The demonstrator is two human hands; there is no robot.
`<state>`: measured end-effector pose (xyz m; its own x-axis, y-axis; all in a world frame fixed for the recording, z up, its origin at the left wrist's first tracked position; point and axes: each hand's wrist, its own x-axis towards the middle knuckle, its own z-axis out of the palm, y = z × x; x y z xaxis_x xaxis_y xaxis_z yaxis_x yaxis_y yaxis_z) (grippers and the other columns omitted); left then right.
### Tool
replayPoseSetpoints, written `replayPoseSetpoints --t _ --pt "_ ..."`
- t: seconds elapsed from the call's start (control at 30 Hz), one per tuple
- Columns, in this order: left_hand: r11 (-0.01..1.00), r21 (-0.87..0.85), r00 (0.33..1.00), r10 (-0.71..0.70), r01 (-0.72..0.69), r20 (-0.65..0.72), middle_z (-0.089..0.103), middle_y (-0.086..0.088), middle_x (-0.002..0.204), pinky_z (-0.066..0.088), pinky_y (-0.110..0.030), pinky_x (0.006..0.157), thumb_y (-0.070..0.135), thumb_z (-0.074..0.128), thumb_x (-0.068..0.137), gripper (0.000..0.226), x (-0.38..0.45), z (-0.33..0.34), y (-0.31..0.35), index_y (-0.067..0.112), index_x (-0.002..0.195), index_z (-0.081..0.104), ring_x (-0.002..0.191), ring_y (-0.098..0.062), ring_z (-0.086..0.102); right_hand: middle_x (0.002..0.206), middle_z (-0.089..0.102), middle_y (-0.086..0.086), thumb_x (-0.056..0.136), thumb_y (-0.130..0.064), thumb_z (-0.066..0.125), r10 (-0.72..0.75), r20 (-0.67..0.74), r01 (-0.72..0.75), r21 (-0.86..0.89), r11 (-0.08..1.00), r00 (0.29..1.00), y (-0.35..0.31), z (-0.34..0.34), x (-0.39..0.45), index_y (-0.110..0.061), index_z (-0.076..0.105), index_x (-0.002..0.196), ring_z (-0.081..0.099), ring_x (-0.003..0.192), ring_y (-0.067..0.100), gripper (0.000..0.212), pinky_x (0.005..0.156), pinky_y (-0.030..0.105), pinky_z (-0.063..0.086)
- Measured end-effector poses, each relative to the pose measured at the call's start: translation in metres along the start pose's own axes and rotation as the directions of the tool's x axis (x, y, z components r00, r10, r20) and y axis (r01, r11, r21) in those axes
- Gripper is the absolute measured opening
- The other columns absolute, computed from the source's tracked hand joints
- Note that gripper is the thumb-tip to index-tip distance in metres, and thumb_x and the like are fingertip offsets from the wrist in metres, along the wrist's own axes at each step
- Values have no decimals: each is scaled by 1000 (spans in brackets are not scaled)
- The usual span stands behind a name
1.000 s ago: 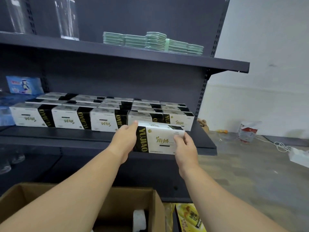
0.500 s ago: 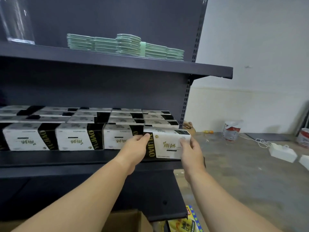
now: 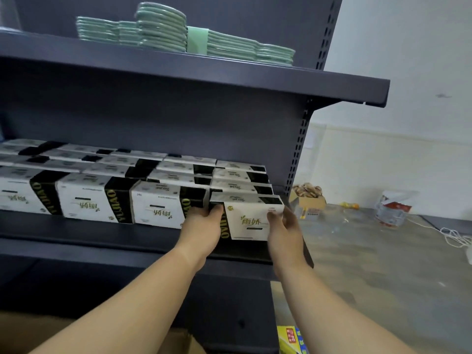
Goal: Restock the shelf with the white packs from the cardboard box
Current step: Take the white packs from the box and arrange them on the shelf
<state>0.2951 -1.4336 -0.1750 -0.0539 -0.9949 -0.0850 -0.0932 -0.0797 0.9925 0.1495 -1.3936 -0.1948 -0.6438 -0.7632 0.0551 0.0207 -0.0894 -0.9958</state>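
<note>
Shelf (image 3: 143,241) nearly full of packs | left hand (image 3: 201,229) and right hand (image 3: 284,231) grip white pack (image 3: 251,221) at front row's right end | box stock unseen

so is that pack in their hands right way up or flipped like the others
Right way up: the held pack shows upright characters, while the shelved front-row packs read upside down.

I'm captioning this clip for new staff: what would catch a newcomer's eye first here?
Both hands hold one white pack at the right end of the middle shelf: left hand on its black band, right hand on its white end. Rows of matching packs fill the shelf to its left. Above, green stacks sit on the top shelf.
</note>
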Motion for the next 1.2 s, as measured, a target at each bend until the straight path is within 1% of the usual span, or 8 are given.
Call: replayPoseSetpoints --t 0.23,0.37,0.43,0.57,0.67,0.9,1.03,1.2 --pt "997 43 994 62 -59 -92 55 8 88 35 -19 57 38 50 99 23 -4 4 -2 20 112 52 75 -3 48 121 63 1 95 -20 59 23 36 -24 36 999 999 10 10 7 -18 50 131 59 109 18 37 99 41 47" --pt "999 -1 990 54 -54 -128 55 3 74 37 -25 56 32 50 99 22 -7 4 1 22 80 48 70 -16 51 116 62 0 94 -19 59 26 64 -29 52 998 998 12 12 9 -23 48 121 59 97 8 29 85 32 45" --pt "998 -15 988 62 -65 -139 56 1 73 37 -27 57 32 51 98 23 -6 4 1 19 79 51 72 -19 52 116 62 0 94 -19 59 27 75 -31 46 998 997 13 12 10 -20 48 126 58 96 6 33 80 28 45" --pt "999 -7 993 30 -31 -111 59 3 106 39 -27 76 37 51 98 24 -3 4 1 16 109 54 94 -17 52 115 62 1 95 -19 59 39 84 -42 28 999 996 13 12 12 -18 48 126 56 90 2 33 70 23 44" --pt "999 -43 996 -14 10 -92 56 1 123 35 -28 86 40 52 97 50 2 4 0 13 139 48 105 -17 47 109 61 -2 96 -19 58 51 109 -53 17 998 993 10 10 12 -19 48 123 56 88 1 29 66 19 42" --pt "996 -78 996 -48 42 -73 54 3 117 33 -28 84 38 53 97 49 4 3 2 14 140 49 102 -15 47 114 62 -1 95 -25 59 85 127 -84 -12 996 988 10 7 13 -22 49 119 59 98 13 26 86 32 45" --pt "995 -69 996 -81 78 -40 61 -7 88 36 -29 75 39 51 97 33 1 -1 5 11 110 61 73 -14 48 118 61 1 95 -27 59 106 104 -106 2 994 989 7 10 10 -20 50 124 58 107 19 31 90 35 44" --pt "995 -58 996 -87 86 -8 60 2 110 43 -41 105 47 51 96 32 0 -11 4 24 118 55 110 -22 56 122 58 1 95 -29 58 129 74 -129 -10 992 989 3 14 5 -19 46 133 54 110 21 41 91 36 41"
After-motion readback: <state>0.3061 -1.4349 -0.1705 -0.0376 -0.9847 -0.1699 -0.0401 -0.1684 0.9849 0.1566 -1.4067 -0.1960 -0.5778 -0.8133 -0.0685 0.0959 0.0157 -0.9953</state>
